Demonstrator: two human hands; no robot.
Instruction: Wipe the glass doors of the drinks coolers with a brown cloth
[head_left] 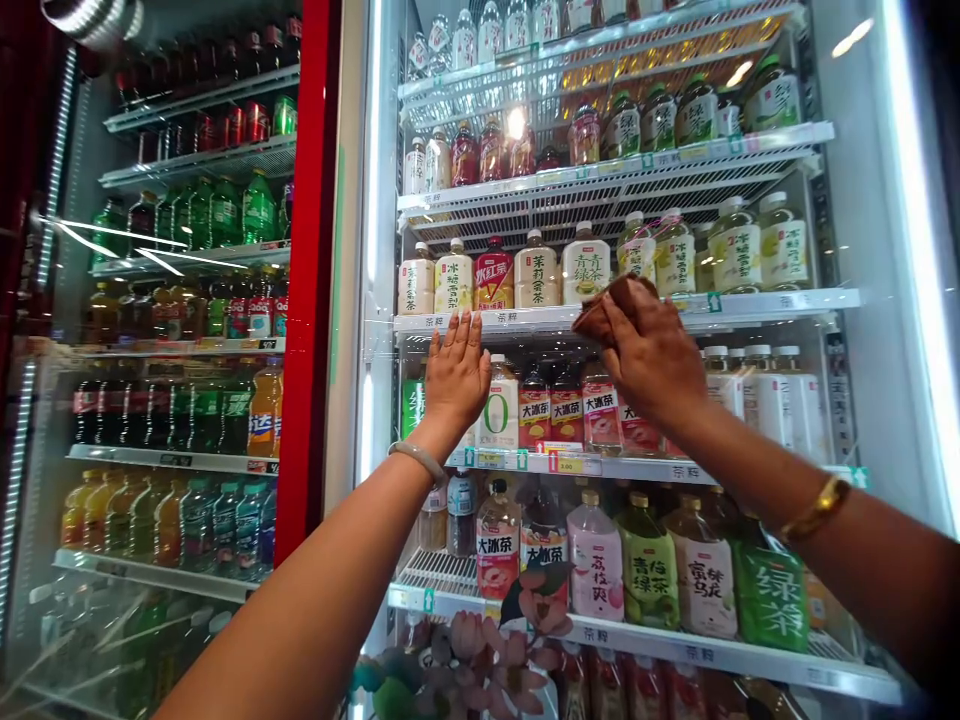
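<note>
Cooler [874, 205] walls, lit white, frame shelves of bottled drinks, and a red-framed cooler [315, 200] stands just beside them on the left. Along the lower shelf [675, 645], large bottles reach from near the left end to near the right corner, a green bottle [772, 590] the last big one there; pinkish flowers [510, 665] overlap its front edge. Pale-capped bottles [536, 272] line the middle shelf [795, 302]. The right hand [656, 360] bunches a brown cloth [592, 318], fingers bent and closed around it, over that shelf's front edge, right of its midpoint. Near the same edge's left end, the left hand [455, 378] lies flat, fingers straight and slightly spread. A gold bangle [820, 508] circles the right wrist, a thin pale bracelet [418, 460] the left.
</note>
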